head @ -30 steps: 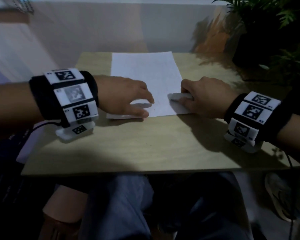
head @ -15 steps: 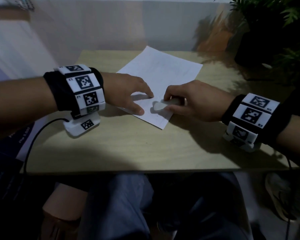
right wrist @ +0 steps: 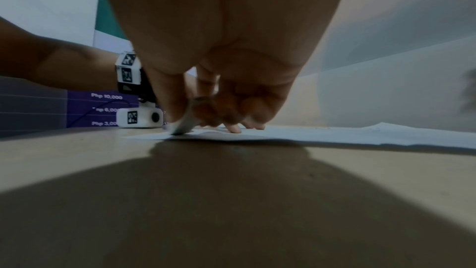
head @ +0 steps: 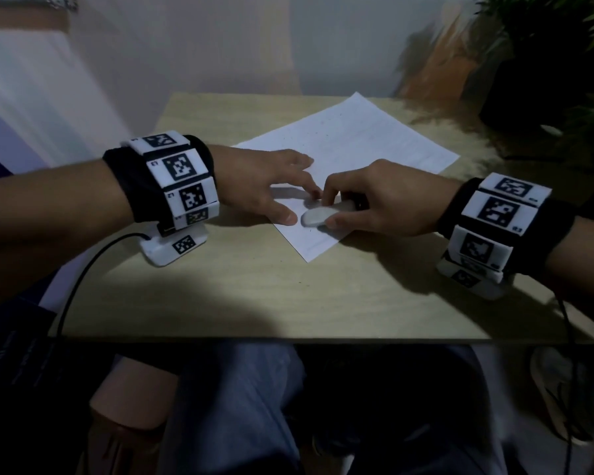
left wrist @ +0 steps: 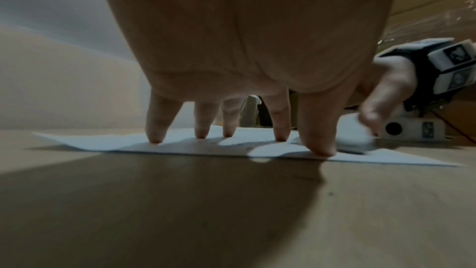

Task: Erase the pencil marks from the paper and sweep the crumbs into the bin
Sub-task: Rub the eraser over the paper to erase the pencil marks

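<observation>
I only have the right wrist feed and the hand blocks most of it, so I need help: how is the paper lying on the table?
Observer: The paper lies turned at an angle, one corner toward the person, on the table.
Operator: Is the left hand steadying it?
Observer: Yes, the left hand has its fingertips spread and pressed on the sheet.
Operator: And where is the eraser?
Observer: The right hand pinches the white eraser near the paper's near corner, close beside the left thumb.
</observation>
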A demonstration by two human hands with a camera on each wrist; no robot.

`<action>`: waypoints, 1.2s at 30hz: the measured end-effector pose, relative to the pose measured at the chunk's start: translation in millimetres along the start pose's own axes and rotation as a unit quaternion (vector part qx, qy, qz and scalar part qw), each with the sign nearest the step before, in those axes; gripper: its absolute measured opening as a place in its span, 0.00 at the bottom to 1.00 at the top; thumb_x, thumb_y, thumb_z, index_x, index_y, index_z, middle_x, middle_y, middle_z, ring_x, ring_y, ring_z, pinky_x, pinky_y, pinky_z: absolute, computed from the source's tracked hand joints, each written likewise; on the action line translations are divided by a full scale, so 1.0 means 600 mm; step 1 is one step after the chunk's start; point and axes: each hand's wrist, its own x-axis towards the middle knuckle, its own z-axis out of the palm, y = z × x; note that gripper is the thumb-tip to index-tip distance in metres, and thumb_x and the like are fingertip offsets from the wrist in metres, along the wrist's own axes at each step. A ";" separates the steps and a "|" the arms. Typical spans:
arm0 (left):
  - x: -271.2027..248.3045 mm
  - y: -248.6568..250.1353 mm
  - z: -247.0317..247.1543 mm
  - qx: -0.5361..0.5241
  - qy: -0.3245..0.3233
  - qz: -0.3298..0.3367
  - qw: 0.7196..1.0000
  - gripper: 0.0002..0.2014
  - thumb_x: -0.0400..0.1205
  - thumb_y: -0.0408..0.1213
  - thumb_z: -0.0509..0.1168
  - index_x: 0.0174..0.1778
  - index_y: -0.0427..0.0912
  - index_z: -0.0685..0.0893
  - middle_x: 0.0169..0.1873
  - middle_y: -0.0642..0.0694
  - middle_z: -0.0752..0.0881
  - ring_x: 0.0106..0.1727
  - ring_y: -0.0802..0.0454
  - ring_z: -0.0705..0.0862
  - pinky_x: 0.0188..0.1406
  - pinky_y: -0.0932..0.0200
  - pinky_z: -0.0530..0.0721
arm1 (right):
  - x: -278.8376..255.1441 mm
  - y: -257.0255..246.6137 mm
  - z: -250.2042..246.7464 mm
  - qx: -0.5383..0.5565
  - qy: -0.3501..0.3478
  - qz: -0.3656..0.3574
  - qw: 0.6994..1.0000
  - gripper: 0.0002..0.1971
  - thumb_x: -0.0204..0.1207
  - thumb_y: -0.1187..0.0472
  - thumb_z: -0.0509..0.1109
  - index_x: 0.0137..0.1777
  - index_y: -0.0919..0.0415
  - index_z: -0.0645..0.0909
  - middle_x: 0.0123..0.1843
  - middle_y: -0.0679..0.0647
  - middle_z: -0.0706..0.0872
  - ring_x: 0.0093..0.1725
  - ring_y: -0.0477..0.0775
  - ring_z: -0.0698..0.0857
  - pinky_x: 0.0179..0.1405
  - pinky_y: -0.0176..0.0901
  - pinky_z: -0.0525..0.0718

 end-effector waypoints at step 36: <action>0.004 -0.002 -0.007 -0.025 -0.007 0.005 1.000 0.26 0.81 0.59 0.71 0.75 0.75 0.74 0.88 0.57 0.53 0.88 0.55 0.53 0.87 0.43 0.56 | -0.008 -0.024 -0.002 0.018 0.004 0.017 1.000 0.15 0.73 0.38 0.74 0.55 0.44 0.84 0.36 0.41 0.83 0.36 0.39 0.81 0.34 0.30 0.72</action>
